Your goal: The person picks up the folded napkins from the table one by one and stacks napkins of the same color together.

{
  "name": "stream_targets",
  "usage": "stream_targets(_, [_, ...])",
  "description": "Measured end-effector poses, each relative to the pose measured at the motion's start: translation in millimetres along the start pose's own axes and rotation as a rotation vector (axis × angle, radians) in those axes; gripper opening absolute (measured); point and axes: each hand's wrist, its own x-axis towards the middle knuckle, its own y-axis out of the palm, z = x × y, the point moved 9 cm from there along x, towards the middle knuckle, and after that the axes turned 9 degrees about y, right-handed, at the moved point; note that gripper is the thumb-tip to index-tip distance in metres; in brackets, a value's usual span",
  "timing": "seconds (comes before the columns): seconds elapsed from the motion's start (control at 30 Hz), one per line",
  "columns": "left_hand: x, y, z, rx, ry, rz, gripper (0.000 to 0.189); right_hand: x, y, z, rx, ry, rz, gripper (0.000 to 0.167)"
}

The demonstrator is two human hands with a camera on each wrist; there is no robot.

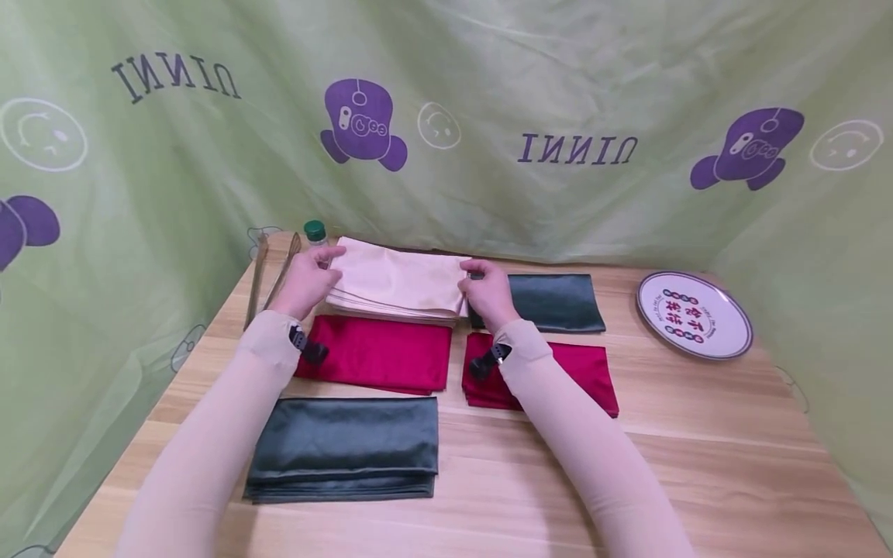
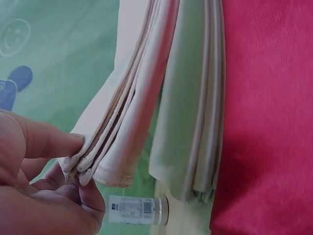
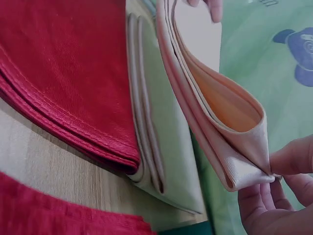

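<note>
At the back of the table, a folded pale pink cloth (image 1: 401,277) is held up by both hands. My left hand (image 1: 307,279) pinches its left end between thumb and fingers; several folded layers show there in the left wrist view. My right hand (image 1: 491,294) pinches the other end at a corner, where the fold gapes into a loop in the right wrist view. Under the raised cloth lies another pale folded cloth (image 3: 171,161). In front are two folded red cloths, one at left (image 1: 380,353) and one at right (image 1: 579,368), partly behind my right forearm.
A folded dark green cloth (image 1: 349,438) lies at front left, another (image 1: 554,302) right of my right hand. A white plate with printed characters (image 1: 725,341) stands at right. Metal tongs (image 1: 256,283) and a green-capped bottle (image 1: 315,231) are at back left. A green curtain (image 1: 544,209) hangs behind.
</note>
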Motion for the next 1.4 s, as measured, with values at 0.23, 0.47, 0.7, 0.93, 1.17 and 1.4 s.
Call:
stream_targets(0.23, [5.7, 6.4, 17.5, 0.017, -0.064, 0.038, 0.051, 5.5, 7.6, -5.6, -0.033, 0.006, 0.023, 0.035])
stream_targets(0.47, [1.0, 4.4, 29.9, 0.047, -0.096, 0.037, 0.054, 10.6, 18.3, -19.0, -0.065, 0.029, 0.047, 0.035])
stream_targets(0.7, [1.7, 4.4, 31.8, 0.051, -0.066, 0.023, 0.055, 11.7, 19.1, -22.9, -0.117, 0.022, 0.012, 0.033])
stream_targets(0.93, [3.3, 8.1, 33.8, 0.076, -0.051, 0.042, 0.055, 9.0, 10.7, -25.5, -0.163, 0.017, -0.028, 0.032])
stream_targets(1.17, [-5.2, 8.1, 42.1, 0.068, -0.050, 0.094, 0.043, 4.1, 0.1, -31.1, -0.170, 0.013, -0.027, 0.032])
stream_targets(1.4, [-26.0, -1.1, 41.7, 0.102, -0.002, 0.113, 0.038, -5.9, -8.9, -38.1, -0.157, 0.022, 0.007, 0.032])
